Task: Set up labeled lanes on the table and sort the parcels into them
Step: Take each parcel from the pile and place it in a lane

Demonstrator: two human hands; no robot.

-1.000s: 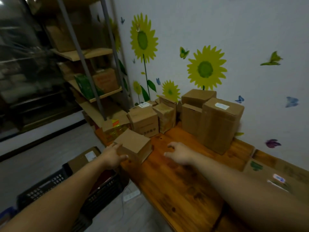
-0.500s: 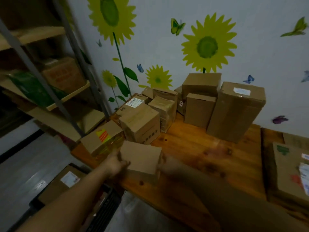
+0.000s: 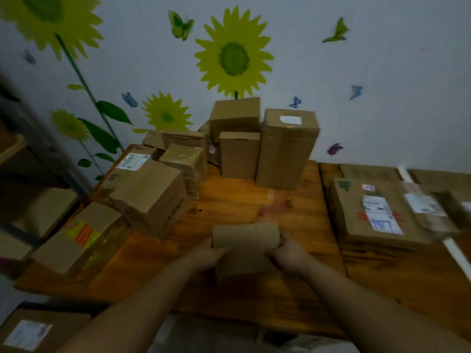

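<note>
Both hands, left hand (image 3: pixel 209 253) and right hand (image 3: pixel 288 252), clamp the ends of a small parcel (image 3: pixel 246 247) above the table (image 3: pixel 242 200) near its front edge, probably to carry it squarely. No lane labels show.

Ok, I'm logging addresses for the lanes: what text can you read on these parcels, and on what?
No text is readable.
Top label on tall box: blurred.
Shipping label on flat parcel: blurred.
Orange-yellow sticker on left box: blurred.
Dark print on middle box: blurred.
Held box: no print visible.
</note>
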